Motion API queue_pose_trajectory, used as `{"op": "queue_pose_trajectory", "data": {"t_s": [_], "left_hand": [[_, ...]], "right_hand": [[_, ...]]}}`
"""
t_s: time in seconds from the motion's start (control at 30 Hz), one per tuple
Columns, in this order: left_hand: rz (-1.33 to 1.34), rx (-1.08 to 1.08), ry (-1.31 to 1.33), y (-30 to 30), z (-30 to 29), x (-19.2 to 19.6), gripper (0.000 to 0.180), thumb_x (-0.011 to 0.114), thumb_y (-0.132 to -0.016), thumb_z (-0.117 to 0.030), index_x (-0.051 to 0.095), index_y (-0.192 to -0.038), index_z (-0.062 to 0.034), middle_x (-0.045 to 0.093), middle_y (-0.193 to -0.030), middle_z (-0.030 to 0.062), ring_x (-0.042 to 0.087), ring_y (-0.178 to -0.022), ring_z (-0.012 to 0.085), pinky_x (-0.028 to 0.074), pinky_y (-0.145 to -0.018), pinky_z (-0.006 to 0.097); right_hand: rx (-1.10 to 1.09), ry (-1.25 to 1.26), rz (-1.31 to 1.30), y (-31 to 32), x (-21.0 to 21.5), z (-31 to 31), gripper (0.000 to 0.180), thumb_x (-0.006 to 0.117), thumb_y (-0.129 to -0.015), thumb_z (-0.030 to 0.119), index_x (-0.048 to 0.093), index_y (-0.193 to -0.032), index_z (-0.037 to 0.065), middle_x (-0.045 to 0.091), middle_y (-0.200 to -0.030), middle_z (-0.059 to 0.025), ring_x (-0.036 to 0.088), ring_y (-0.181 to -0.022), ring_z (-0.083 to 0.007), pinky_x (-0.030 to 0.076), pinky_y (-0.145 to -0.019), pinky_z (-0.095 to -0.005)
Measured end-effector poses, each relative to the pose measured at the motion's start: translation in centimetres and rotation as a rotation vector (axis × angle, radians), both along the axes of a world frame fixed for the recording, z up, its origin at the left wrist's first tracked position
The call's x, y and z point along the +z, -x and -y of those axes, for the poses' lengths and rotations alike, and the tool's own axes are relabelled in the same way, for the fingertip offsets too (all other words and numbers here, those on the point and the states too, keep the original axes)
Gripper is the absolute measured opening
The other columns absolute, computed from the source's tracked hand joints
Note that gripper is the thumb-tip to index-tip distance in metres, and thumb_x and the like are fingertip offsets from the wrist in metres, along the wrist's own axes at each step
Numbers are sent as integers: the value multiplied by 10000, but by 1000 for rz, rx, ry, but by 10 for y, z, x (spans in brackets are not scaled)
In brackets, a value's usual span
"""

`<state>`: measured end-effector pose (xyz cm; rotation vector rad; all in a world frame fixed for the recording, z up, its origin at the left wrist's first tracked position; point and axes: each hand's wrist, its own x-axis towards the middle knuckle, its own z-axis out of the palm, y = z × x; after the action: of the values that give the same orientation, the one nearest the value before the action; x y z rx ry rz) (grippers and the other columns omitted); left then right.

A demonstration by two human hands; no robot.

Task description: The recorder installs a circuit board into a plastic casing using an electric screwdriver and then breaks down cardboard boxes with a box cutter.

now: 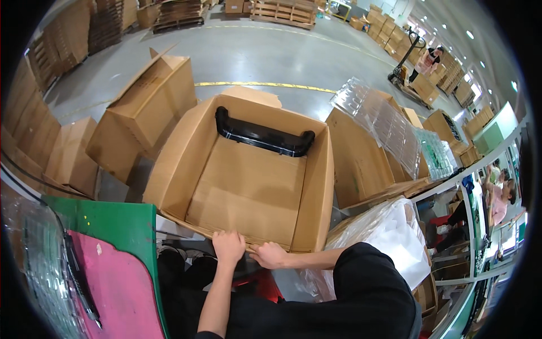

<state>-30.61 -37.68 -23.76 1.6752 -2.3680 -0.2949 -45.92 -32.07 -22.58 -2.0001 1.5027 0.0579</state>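
Note:
A large cardboard box stands with its top open in front of me. Both my hands are at the middle of its near rim. My left hand is closed over the rim, knuckles up. Just to its right, my right hand grips the same edge, its forearm coming in from the right. A long black plastic part with upturned ends lies inside, along the far wall. The rest of the box's bottom is bare cardboard. My fingertips are hidden behind the rim.
On the left, a green board carries a pink mat and a black pen-shaped tool on a cord. Cardboard boxes flank mine; clear plastic trays top the right one. A pallet jack and a person are farther back.

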Motion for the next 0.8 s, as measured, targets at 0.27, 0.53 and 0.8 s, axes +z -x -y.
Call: {"op": "queue_pose_trajectory", "data": {"t_s": [0.27, 0.53, 0.8], "left_hand": [[-63, 40, 63, 5, 13, 1, 190, 536, -712, -214, 609, -648, -51, 624, -655, 131, 586, -667, 277, 385, -704, 396], [-75, 27, 36, 16, 23, 0, 152, 551, -689, -195, 592, -636, -58, 620, -651, 115, 577, -660, 266, 376, -704, 386], [-62, 30, 4, 19, 29, 0, 142, 567, -679, -196, 590, -633, -64, 623, -650, 109, 578, -654, 260, 374, -689, 384]], "right_hand": [[-19, -80, -151, 71, -44, 180, 326, 549, -795, 314, 622, -893, 11, 661, -788, -175, 644, -732, -360, 536, -698, -442], [-580, 432, -499, 159, -50, 330, 523, 651, -735, 215, 439, -1173, 25, 487, -1176, -154, 471, -1139, -305, 434, -909, -448], [-647, 231, -550, 173, -41, 371, 681, 672, -732, 238, 372, -1321, 71, 398, -1372, -104, 352, -1290, -267, 306, -1040, -433]]}}
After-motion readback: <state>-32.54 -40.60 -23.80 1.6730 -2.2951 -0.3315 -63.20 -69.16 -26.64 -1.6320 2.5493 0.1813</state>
